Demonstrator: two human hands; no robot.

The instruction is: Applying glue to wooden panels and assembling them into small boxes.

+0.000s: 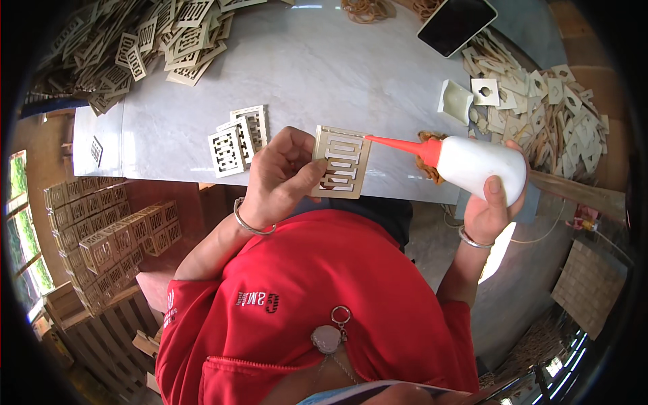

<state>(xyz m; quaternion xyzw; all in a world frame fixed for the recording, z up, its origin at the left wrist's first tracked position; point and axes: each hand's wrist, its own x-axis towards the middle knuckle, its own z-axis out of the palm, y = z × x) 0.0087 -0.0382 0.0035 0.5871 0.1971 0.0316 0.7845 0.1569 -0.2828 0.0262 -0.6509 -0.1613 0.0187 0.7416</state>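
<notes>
Between the thumb and fingers of my left hand [283, 165] is a pale wooden panel with cut-out slots [363, 177], held up over the table's near edge. My right hand [496, 202] is wrapped round a white glue bottle [476, 169] tipped on its side. Its long red nozzle [398, 144] points left, and the tip meets or nearly meets the panel's upper right corner. Several similar slotted panels [226, 152] lie overlapping on the table, left of my left hand. Behind the bottle, a brown bundle [429, 169] is partly hidden.
A large heap of slotted panels [145, 44] covers the far left. At the right lie piled pale pieces with holes [533, 101], a small open box [455, 102] and a dark-screened tablet [457, 25]. Rubber bands [368, 9] lie at the back. Assembled boxes [101, 233] are stacked lower left.
</notes>
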